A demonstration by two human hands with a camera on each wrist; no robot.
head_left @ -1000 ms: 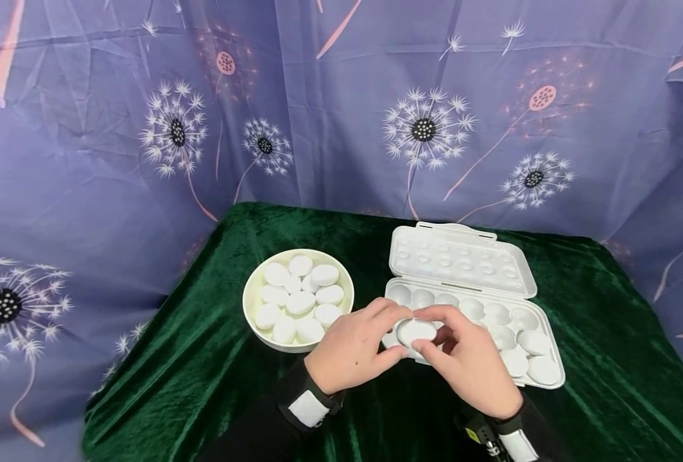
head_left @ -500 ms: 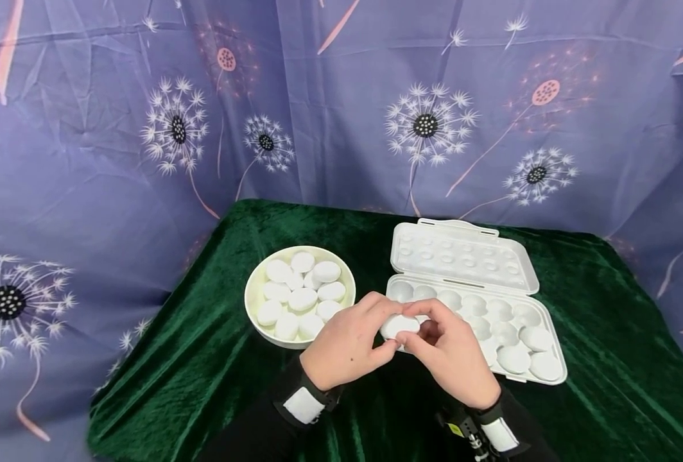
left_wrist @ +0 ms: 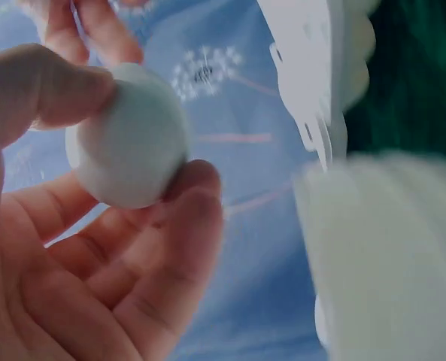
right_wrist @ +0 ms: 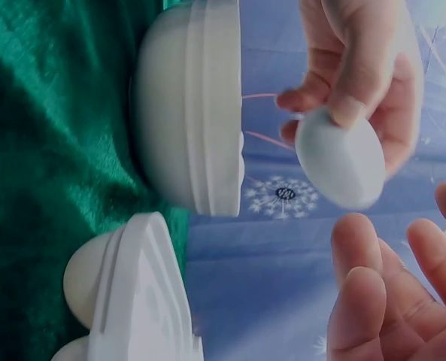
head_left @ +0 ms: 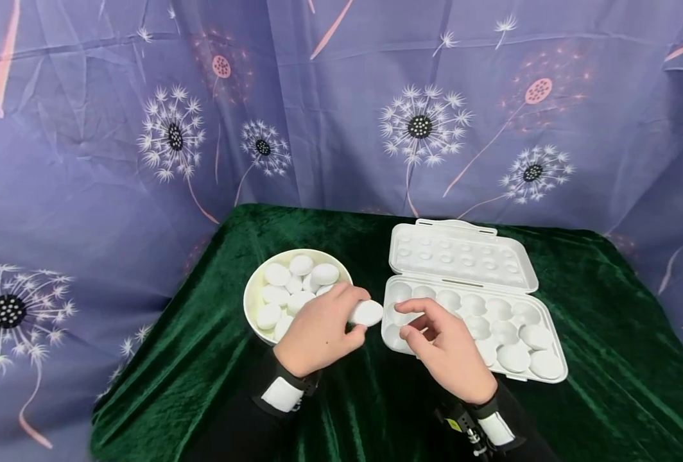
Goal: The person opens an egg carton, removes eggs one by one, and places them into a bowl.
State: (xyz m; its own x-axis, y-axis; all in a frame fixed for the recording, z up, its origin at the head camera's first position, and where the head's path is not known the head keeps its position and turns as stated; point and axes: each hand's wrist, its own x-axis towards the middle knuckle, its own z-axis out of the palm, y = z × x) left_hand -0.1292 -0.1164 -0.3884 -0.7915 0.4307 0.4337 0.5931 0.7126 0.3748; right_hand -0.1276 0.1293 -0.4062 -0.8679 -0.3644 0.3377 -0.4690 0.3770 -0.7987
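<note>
White egg was pinched by the left hand, which partly hid the bowl; the right hand, loosely parted, partly covered the egg carton

No readable text, yellow wrist patch, too small to read

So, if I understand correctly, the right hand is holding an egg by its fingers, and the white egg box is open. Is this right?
Not quite: the left hand is holding the egg, as the head view shows; the right hand holds nothing. The white egg box is indeed open.
</note>
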